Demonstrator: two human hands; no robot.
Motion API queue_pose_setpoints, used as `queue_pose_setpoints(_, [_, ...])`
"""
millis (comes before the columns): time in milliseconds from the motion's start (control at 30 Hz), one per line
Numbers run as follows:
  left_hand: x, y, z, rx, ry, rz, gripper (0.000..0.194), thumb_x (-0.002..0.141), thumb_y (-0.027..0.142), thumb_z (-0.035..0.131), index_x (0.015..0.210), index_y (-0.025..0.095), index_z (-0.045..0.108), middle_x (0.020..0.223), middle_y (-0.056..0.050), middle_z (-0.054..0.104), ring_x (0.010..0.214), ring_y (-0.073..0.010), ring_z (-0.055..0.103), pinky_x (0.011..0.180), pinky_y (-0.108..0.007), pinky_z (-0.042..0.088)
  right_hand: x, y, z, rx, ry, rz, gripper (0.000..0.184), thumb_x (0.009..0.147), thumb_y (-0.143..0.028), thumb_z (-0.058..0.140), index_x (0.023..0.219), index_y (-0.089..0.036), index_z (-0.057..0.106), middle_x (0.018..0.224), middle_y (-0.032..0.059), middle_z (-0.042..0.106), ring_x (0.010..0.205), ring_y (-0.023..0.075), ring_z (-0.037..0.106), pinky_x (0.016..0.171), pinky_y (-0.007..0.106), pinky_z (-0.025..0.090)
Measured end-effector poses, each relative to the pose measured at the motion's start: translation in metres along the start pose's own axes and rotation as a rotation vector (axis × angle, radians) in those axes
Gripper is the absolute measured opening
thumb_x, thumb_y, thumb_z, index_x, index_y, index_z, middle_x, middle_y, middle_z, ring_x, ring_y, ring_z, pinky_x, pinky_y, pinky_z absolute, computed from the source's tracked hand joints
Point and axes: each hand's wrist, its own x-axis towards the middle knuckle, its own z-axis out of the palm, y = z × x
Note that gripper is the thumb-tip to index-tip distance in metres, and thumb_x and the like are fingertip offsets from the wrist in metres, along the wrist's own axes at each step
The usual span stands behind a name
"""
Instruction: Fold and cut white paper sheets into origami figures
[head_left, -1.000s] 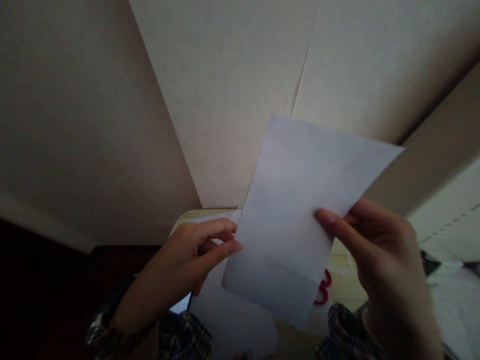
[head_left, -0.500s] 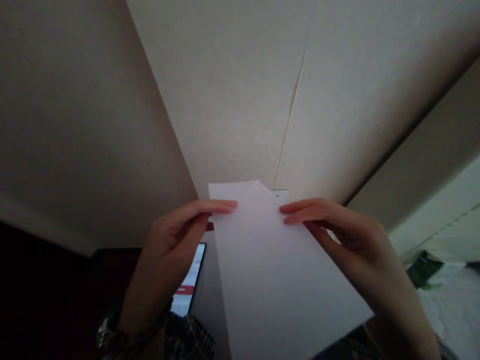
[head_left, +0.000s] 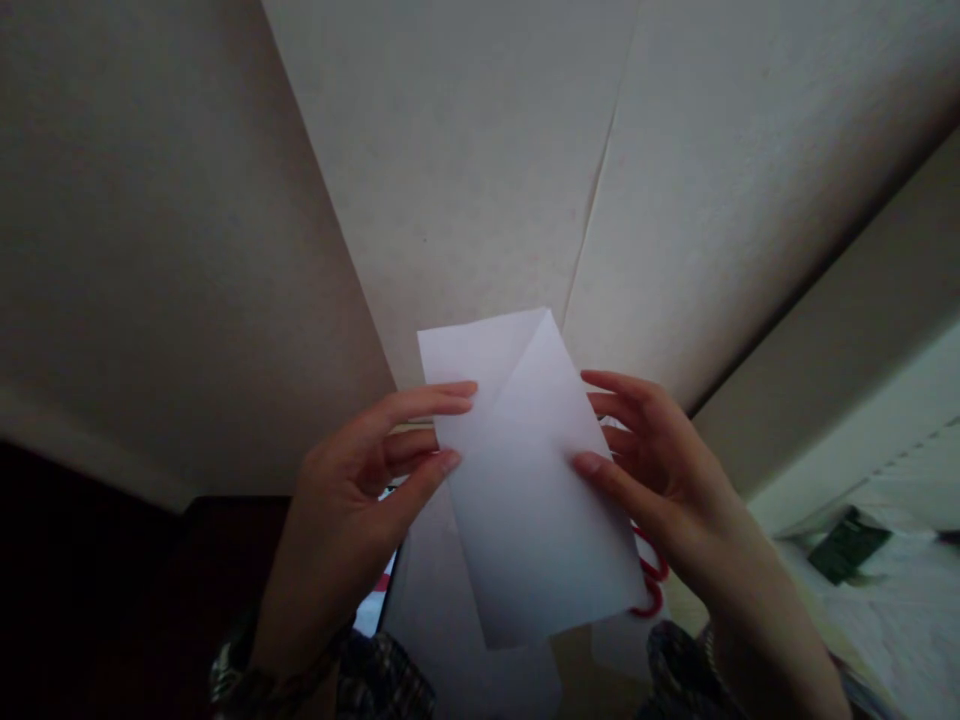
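A white sheet of paper (head_left: 525,480) is held up in front of me, folded over so one corner lies diagonally across the top. My left hand (head_left: 352,490) pinches its left edge between thumb and fingers. My right hand (head_left: 660,470) grips the right edge, thumb on the front and fingers behind. Red scissor handles (head_left: 651,585) show just below the paper's right side, on a pale tabletop.
More white paper (head_left: 480,660) lies under the held sheet. A phone (head_left: 375,600) with a lit screen peeks out by my left wrist. Beige walls meet in a corner behind. A dark green object (head_left: 844,530) lies on light fabric at the right.
The sheet has gone from flat and tilted to folded, with a diagonal flap at the top. Both hands slid down from its top edge to its sides.
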Motion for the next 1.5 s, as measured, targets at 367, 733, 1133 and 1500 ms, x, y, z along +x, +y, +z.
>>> queue_pose_setpoints(367, [0.008,-0.012,-0.001,-0.149,0.132,0.049,0.068,0.067,0.009,0.079,0.125,0.035,0.055,0.151,0.004,0.047,0.086,-0.0107,0.072,0.071,-0.016,0.060,0.000,-0.005,0.001,-0.046,-0.129,-0.038,0.055,0.089,-0.024,0.062,0.139,-0.027,0.039,0.102,0.0043,0.072,0.085,0.0181,0.070,0.064,0.027,0.059])
queue_pose_setpoints(733, [0.005,-0.012,0.003,-0.196,0.024,-0.136,0.034,0.069,0.015,0.081,0.100,0.022,0.070,0.091,-0.001,0.082,0.082,-0.0178,0.077,0.072,-0.021,0.061,0.001,-0.007,0.000,-0.107,0.008,-0.150,0.034,0.082,-0.017,0.068,0.113,-0.028,0.064,0.108,0.0045,0.072,0.094,0.0193,0.070,0.066,0.026,0.061])
queue_pose_setpoints(1133, [0.004,-0.009,0.003,-0.100,-0.041,-0.143,0.023,0.071,0.022,0.080,0.093,0.020,0.073,0.087,-0.003,0.082,0.078,-0.0199,0.077,0.068,-0.024,0.061,-0.006,-0.012,-0.007,-0.131,0.139,-0.218,0.016,0.086,-0.025,0.070,0.101,-0.029,0.069,0.098,0.0011,0.076,0.091,0.0181,0.072,0.081,0.030,0.059])
queue_pose_setpoints(1500, [-0.001,-0.007,0.009,-0.001,-0.173,-0.184,0.014,0.074,0.027,0.074,0.086,0.021,0.077,0.078,-0.001,0.080,0.071,-0.0190,0.073,0.062,-0.022,0.057,-0.006,-0.017,-0.005,-0.110,0.197,-0.083,0.012,0.085,-0.030,0.066,0.077,-0.022,0.066,0.058,-0.0033,0.068,0.053,0.0133,0.063,0.048,0.021,0.044])
